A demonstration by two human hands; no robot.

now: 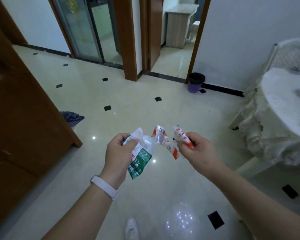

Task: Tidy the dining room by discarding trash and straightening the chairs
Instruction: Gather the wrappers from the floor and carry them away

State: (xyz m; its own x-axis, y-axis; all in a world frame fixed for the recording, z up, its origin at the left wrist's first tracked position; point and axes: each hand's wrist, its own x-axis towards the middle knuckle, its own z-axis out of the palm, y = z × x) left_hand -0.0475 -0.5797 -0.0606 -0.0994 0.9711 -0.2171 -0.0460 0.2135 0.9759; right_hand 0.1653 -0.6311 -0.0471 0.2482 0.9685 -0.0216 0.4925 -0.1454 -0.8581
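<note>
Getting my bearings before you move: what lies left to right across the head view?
From the left: wooden cabinet → blue cloth on the floor → left hand → green-labelled wrapper → orange-and-white wrappers → right hand → cloth-covered table.

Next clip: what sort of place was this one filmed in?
Most likely a home dining area opening onto other rooms: a cloth-covered round table at the right, wood-framed doorways ahead, and a purple waste bin standing on the tiled floor against the wall.
</note>
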